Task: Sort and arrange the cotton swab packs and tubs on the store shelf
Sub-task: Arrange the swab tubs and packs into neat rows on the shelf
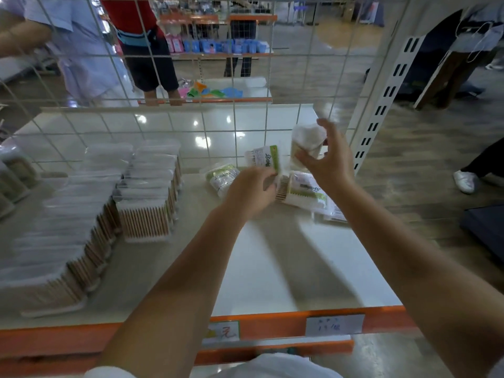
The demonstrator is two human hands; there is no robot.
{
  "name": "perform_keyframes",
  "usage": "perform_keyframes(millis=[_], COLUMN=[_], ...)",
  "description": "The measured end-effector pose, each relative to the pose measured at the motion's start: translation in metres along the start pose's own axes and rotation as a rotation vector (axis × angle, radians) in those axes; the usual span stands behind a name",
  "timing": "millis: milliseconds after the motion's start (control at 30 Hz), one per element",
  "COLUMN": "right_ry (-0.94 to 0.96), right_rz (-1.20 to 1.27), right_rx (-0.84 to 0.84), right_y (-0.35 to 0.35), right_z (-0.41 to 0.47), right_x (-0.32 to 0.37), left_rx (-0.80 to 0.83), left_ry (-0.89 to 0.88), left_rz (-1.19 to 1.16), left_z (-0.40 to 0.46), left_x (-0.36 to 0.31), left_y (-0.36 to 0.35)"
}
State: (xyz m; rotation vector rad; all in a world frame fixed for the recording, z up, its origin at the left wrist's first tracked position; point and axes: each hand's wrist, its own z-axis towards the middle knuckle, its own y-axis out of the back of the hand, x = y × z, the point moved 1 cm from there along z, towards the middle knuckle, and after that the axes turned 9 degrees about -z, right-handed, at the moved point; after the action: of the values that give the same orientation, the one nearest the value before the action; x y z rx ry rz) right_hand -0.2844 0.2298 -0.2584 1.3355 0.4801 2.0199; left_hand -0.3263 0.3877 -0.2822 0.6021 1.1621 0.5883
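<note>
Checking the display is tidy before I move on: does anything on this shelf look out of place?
Yes. Beside the neat stacks at left, two green-labelled packs lie skewed on the shelf. The left hand holds a third pack; the right hand grips a tub.

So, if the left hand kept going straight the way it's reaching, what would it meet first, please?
The left hand already pinches a green-labelled swab pack; carried straight on, that pack would probably meet the wire mesh back panel first, though depth is unclear.
</note>
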Motion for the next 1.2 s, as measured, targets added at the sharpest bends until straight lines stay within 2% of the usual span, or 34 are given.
perform_keyframes(millis=[133, 267, 533, 767, 933, 1200], right_ry=[0.023, 0.007, 0.008, 0.094, 0.148, 0.201], right_rz=[0.127, 0.213, 0.185, 0.157, 0.133, 0.183], right_rx=[0.012, 0.057, 0.083, 0.163, 0.169, 0.195], right_y=[0.02, 0.033, 0.019, -0.02, -0.049, -0.105], right_z=[-0.012, -0.031, -0.065, -0.086, -0.095, -0.116], right_x=[0.017, 0.035, 0.072, 0.118, 0.17, 0.261], left_rx=[-0.158, -0.195, -0.266, -0.213, -0.195, -0.299], left_ry=[0.051, 0.021, 0.049, 0.063, 0.047, -0.006], left_rz=[-0.225, -0.32, -0.044, 0.279, 0.349, 0.397], left_z=[-0.013, -0.033, -0.063, -0.089, -0.111, -0.151], left_x=[-0.012, -0.015, -0.002, 0.018, 0.033, 0.092], left_y=[0.018, 0.036, 0.083, 0.134, 0.179, 0.266])
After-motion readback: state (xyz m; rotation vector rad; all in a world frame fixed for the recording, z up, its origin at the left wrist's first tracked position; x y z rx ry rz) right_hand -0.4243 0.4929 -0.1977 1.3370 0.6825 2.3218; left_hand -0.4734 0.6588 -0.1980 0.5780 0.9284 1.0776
